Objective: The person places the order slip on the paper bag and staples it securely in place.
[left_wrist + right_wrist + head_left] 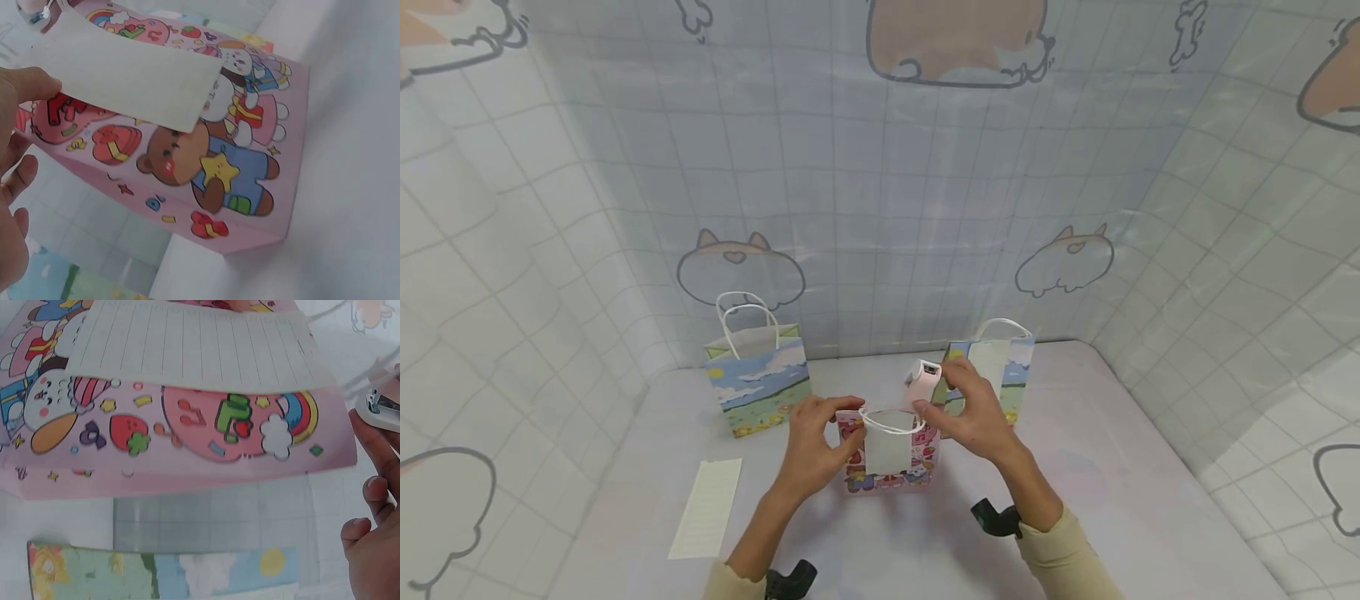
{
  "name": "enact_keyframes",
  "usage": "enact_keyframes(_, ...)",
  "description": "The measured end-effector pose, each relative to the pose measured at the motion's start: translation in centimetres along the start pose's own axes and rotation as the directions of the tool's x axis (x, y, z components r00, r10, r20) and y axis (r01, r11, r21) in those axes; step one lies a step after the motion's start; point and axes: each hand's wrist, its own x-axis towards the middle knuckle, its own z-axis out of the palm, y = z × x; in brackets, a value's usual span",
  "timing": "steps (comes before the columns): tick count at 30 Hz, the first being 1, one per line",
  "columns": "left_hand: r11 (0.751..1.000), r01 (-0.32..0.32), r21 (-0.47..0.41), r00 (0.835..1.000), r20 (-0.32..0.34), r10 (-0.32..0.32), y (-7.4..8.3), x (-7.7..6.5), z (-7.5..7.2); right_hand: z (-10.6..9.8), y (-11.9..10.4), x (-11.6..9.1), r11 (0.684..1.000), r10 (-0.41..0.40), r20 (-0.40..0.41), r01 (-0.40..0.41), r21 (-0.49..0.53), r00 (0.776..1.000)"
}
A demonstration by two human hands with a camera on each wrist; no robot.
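Note:
A pink paper gift bag (926, 457) printed with cartoon animals stands upright in the middle of the table. Against its front lies a lined paper slip (887, 452), under the white cord handle. My left hand (815, 443) pinches the bag's upper left edge, thumb in front beside the slip and fingers behind. A small pink and white stapler (921, 387) is in my right hand (976, 414), held between thumb and fingers over the bag's top right corner. In the right wrist view the stapler's metal end (373, 400) shows next to the bag's rim.
A landscape-print gift bag (763, 387) stands at the back left. Another landscape bag (1018, 375), with a paper slip (990, 360) on its front, stands behind my right hand. A long strip of lined paper (706, 508) lies at the left. Patterned curtains surround the table (1075, 517).

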Motion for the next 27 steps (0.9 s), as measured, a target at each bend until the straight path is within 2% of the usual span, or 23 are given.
enact_keyframes(8,0.997,0.026,0.066,0.999,0.020,-0.027,-1.4,-0.9,-0.3,-1.6,1.0,-1.6,0.997,0.073,-0.061,-0.075,-0.032,0.996)
enact_keyframes(16,0.996,0.031,0.079,0.999,0.025,-0.033,-2.3,-1.4,-0.3,-2.9,2.5,-3.7,0.977,0.195,-0.055,-0.199,-0.077,0.979)
enact_keyframes(24,0.995,0.027,0.095,0.999,0.030,-0.030,-2.7,-1.8,-0.5,-3.7,4.8,-6.2,0.937,0.339,0.021,-0.336,-0.096,0.940)
enact_keyframes(27,0.994,0.026,0.106,0.998,0.056,-0.032,-2.8,-1.8,-0.6,-3.9,5.6,-7.2,0.910,0.411,0.082,-0.404,-0.094,0.908)
